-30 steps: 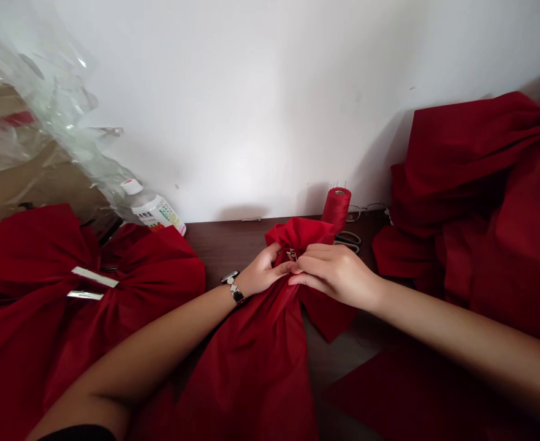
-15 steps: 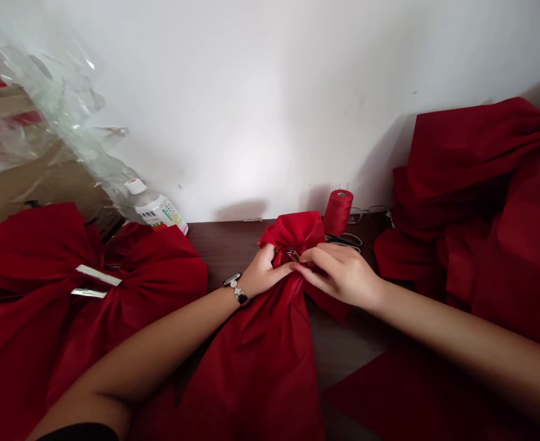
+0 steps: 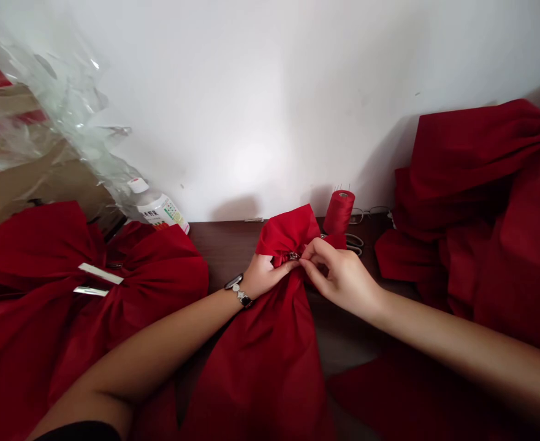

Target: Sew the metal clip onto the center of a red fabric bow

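A length of dark red cloth point(image 3: 265, 355) lies on the brown table point(image 3: 226, 245), gathered into a tight waist at its far end. My left hand point(image 3: 265, 275), with a wristwatch point(image 3: 237, 291) on it, is closed round that gathered waist. My right hand point(image 3: 338, 272) pinches a small metal clip point(image 3: 293, 255) set on the gather, right beside the left fingertips. Above the clip the cloth fans out in a short ruffle point(image 3: 288, 229).
A red thread spool point(image 3: 338, 212) with pins stands behind the hands, with scissors point(image 3: 355, 242) and glasses point(image 3: 366, 212) beside it. A clipped red bow point(image 3: 81, 282) lies at left, near a white bottle point(image 3: 157, 208) and clear plastic wrap point(image 3: 62, 116). Piled red cloth point(image 3: 476, 196) fills the right.
My right hand has gone from lying flat over the gather to pinching the clip with its fingertips. The ruffle above the clip has risen and leaned left.
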The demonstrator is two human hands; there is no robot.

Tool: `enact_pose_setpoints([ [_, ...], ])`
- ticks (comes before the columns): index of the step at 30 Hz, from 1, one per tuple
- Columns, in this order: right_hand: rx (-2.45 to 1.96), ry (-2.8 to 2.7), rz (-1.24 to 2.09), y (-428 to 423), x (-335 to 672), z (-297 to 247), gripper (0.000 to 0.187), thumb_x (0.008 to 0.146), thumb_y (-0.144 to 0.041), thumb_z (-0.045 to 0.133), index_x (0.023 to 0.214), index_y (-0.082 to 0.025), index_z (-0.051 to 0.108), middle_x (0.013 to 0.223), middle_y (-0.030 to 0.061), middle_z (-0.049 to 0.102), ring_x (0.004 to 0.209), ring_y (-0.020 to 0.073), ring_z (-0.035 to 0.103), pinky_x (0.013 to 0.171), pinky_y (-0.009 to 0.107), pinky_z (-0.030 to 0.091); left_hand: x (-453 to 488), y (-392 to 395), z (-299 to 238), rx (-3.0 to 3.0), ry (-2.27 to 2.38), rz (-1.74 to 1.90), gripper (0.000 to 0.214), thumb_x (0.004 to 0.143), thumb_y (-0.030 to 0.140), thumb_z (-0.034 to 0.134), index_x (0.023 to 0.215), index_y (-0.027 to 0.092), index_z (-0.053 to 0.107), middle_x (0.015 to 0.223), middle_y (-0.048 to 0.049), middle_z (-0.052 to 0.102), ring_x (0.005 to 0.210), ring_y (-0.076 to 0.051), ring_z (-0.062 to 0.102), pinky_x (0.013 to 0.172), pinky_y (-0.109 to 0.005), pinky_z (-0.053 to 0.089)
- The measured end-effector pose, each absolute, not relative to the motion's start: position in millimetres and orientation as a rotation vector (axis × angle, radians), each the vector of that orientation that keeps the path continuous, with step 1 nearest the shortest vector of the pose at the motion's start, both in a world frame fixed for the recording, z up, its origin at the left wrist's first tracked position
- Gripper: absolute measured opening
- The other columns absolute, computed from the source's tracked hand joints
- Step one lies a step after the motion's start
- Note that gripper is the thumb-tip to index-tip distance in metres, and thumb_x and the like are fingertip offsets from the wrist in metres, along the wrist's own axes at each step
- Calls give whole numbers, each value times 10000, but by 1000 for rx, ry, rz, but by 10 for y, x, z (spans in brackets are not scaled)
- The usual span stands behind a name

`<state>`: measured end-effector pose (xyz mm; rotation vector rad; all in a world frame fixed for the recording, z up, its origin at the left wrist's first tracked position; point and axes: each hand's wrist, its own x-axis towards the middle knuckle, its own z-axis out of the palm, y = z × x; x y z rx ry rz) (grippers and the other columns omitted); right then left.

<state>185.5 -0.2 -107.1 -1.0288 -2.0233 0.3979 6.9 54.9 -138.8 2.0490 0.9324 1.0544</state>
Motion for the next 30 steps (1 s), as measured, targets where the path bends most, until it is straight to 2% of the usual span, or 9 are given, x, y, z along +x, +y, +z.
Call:
enact_pose_setpoints([
  [8, -914, -1914, 558, 20, 1823, -1186, 61, 907, -192, 460, 857, -182, 427, 631, -23, 550, 529, 89, 519, 526, 182, 380, 57, 534, -1387, 2069, 941, 1071, 251, 796, 383, 592, 909, 172, 666, 890, -79, 727, 982, -237, 644, 916, -379, 480],
  [15, -890, -1937, 600, 24, 1835, -1207, 62, 917, -208, 438, 864, -187, 414, 622, -27, 516, 523, 92, 483, 525, 187, 362, 43, 528, -1392, 2066, 938, 1044, 321, 796, 436, 591, 952, 164, 655, 1004, -97, 717, 932, -222, 656, 867, -357, 510],
  [27, -868, -1959, 600, 29, 1862, -1187, 54, 910, -202, 446, 867, -185, 421, 621, -34, 506, 507, 85, 442, 522, 187, 354, 37, 523, -1401, 2068, 919, 1009, 348, 811, 474, 575, 959, 170, 658, 930, -81, 724, 989, -229, 645, 909, -370, 494],
  [30, -867, -1956, 603, 24, 1856, -1185, 54, 909, -202, 452, 865, -184, 426, 626, -32, 516, 509, 84, 450, 521, 186, 356, 39, 522, -1404, 2059, 928, 1013, 356, 808, 483, 576, 954, 169, 658, 969, -90, 720, 987, -228, 646, 899, -363, 498],
])
